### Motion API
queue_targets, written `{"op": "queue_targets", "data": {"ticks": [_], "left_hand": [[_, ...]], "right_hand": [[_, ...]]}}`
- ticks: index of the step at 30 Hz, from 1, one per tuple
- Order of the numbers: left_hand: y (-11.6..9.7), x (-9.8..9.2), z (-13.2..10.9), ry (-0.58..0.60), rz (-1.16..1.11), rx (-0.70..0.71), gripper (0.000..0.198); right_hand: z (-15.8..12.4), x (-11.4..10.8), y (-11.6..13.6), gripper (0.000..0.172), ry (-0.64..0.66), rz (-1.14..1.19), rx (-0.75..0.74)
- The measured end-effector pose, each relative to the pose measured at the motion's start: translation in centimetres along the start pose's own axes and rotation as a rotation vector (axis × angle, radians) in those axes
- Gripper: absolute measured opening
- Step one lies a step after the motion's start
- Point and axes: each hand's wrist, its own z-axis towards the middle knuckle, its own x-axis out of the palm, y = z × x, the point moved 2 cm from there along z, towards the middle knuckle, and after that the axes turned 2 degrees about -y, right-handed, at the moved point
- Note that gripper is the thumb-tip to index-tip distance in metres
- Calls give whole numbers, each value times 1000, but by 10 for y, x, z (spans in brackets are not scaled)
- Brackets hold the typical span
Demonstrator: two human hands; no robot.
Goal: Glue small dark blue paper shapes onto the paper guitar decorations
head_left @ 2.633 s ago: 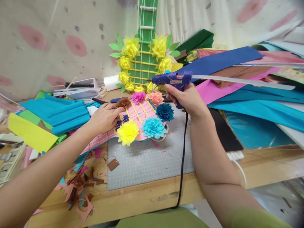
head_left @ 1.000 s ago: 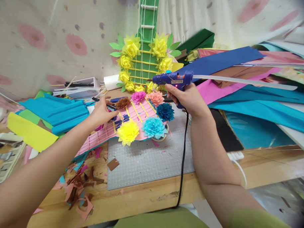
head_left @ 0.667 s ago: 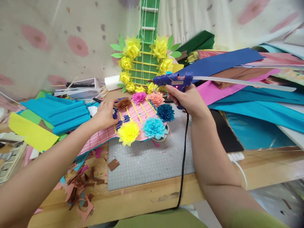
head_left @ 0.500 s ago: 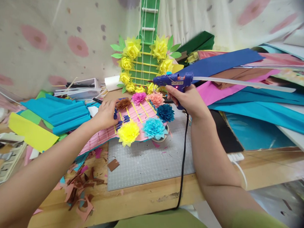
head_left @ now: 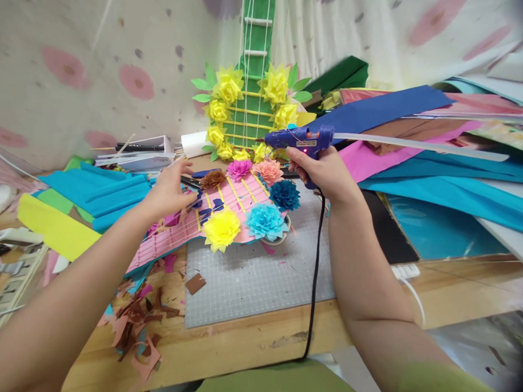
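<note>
My right hand [head_left: 326,174] is closed round the handle of a blue glue gun [head_left: 301,139], held level above the bench with its nozzle pointing left and a long clear glue stick [head_left: 418,141] trailing to the right. My left hand [head_left: 169,190] hovers with fingers spread over the left part of a pink paper guitar [head_left: 177,233], close to some dark blue paper pieces [head_left: 210,208]. Paper flowers ring the guitar body: brown [head_left: 212,178], magenta [head_left: 239,168], salmon [head_left: 268,170], dark blue [head_left: 284,194], light blue [head_left: 264,220] and yellow [head_left: 221,227].
A green paper guitar [head_left: 252,113] with yellow flowers leans on the wall behind. The grey cutting mat [head_left: 256,279] lies on the wooden bench, with paper scraps [head_left: 135,329] to its left. Coloured sheets pile at the right [head_left: 436,173] and left [head_left: 100,190]. The gun's black cord [head_left: 315,285] hangs over the front edge.
My left hand lifted off the dark blue pieces beside the brown flower and opened, its fingers now raised. The right hand and the glue gun have hardly moved.
</note>
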Motion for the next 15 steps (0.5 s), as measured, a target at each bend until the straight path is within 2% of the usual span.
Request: {"op": "queue_targets", "data": {"ticks": [2, 3, 7, 9, 12, 15], "left_hand": [[8, -13, -2, -142, -124, -137, 57], [11, -17, -3, -193, -166, -157, 53], [14, -18, -16, -282, -263, -136, 45], [12, -13, -24, -251, -248, -87, 47], [8, -1, -31, -49, -98, 66, 54], [10, 9, -33, -4, 38, 120, 56]], "right_hand": [[0, -1, -1, 39, 3, -4, -4], [1, -1, -1, 39, 5, -5, -8], [1, 1, -1, 39, 11, -11, 2], [0, 3, -1, 39, 16, -17, 12], [0, 4, -3, 39, 26, -35, 8], [1, 6, -7, 40, 36, -53, -8]]}}
